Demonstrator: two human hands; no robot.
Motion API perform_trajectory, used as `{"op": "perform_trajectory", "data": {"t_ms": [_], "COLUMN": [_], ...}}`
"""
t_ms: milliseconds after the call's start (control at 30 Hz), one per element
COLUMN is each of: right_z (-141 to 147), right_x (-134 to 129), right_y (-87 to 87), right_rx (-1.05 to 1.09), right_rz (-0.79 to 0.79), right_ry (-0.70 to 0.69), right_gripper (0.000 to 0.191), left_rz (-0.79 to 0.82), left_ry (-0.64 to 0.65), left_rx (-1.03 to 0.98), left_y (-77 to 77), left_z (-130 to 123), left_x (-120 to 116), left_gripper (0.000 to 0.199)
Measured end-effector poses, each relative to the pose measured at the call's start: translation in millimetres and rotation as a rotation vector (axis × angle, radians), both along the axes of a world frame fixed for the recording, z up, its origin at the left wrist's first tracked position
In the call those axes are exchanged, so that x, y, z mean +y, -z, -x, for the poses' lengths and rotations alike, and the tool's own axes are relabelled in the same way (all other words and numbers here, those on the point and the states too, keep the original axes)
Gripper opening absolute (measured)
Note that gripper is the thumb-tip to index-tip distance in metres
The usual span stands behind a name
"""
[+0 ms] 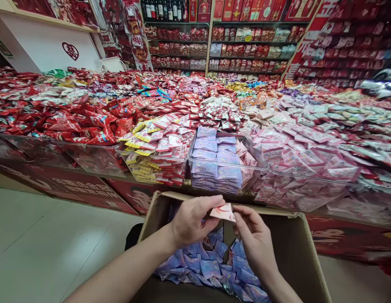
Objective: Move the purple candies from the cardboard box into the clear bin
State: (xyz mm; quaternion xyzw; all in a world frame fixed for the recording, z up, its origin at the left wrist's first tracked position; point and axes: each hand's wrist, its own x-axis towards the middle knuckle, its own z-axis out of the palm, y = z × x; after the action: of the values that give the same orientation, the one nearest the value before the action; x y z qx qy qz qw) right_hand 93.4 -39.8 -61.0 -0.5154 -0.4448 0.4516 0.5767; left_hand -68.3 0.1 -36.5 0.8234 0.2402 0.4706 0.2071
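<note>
Between my hands, above an open cardboard box (pixel 309 244), is a small pink-and-white packet (pixel 223 211) with red marks. My left hand (pixel 195 219) has closed on its left side, thumb on top. The fingertips of my right hand (pixel 254 235) pinch its right edge. Down in the box lie many purple-blue packets (pixel 210 269) in a loose heap. Just past the box, a clear plastic bin (pixel 227 162) holds purple packets (pixel 204 145) in neat stacks, with pale pink packets (pixel 247 160) along its right side.
Left of that bin are yellow, red and white packets (pixel 157 143); glossy red packets (pixel 85 124) lie farther left. Pink packets (pixel 309 155) fill the bin on the right. Shelves (pixel 210 46) with red boxes and bottles stand behind. Pale floor tiles (pixel 56 240) show at left.
</note>
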Motion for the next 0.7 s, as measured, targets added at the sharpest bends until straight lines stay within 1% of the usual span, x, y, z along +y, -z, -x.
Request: {"op": "perform_trajectory", "data": {"t_ms": [33, 100, 167, 233, 267, 333, 400, 467, 533, 600, 633, 667, 700], "right_z": [-1, 0, 3, 8, 9, 11, 12, 13, 13, 10, 7, 2, -3], "right_x": [-2, -6, -7, -7, -6, -3, -1, -1, -4, -7, -7, -6, -3], "right_y": [-0.5, -3.3, -8.9, -15.5, -18.4, -21.5, -20.0, -14.3, -8.2, -8.1, -12.8, -21.5, -34.3], "right_rx": [0.045, 0.164, 0.256, 0.29, 0.299, 0.305, 0.279, 0.225, 0.155, 0.021, -0.088, -0.218, -0.362], "right_rz": [-0.002, -0.003, 0.006, 0.032, 0.039, 0.037, 0.023, -0.002, -0.053, -0.127, -0.175, -0.229, -0.29], "right_ry": [-0.021, -0.129, -0.219, -0.242, -0.235, -0.207, -0.187, -0.194, -0.206, -0.205, -0.198, -0.175, -0.13], "right_gripper": [0.028, 0.034, 0.04, 0.047, 0.05, 0.052, 0.051, 0.046, 0.042, 0.037, 0.033, 0.029, 0.025], "left_rz": [-0.116, -0.248, -0.305, -0.3, -0.271, -0.151, 0.057, 0.297, 0.457, 0.506, 0.499, 0.476, 0.438], "left_ry": [0.025, 0.072, 0.083, 0.059, 0.047, 0.02, 0.021, 0.045, 0.043, 0.018, 0.004, -0.009, -0.027], "left_rx": [0.02, 0.049, 0.062, 0.071, 0.068, 0.013, -0.095, -0.172, -0.204, -0.234, -0.253, -0.264, -0.261], "left_y": [-0.8, -2.1, -2.6, -2.3, -2.0, -1.2, -0.4, 0.5, 1.4, 1.6, 1.2, 0.4, -0.9], "left_z": [1, 4, 5, 4, 4, 2, 0, -4, -7, -8, -8, -6, -4], "left_x": [1, 3, 4, 4, 3, 0, -4, -6, -8, -8, -7, -5, -3], "left_gripper": [0.046, 0.031, 0.02, 0.014, 0.015, 0.022, 0.033, 0.04, 0.05, 0.056, 0.055, 0.053, 0.051]}}
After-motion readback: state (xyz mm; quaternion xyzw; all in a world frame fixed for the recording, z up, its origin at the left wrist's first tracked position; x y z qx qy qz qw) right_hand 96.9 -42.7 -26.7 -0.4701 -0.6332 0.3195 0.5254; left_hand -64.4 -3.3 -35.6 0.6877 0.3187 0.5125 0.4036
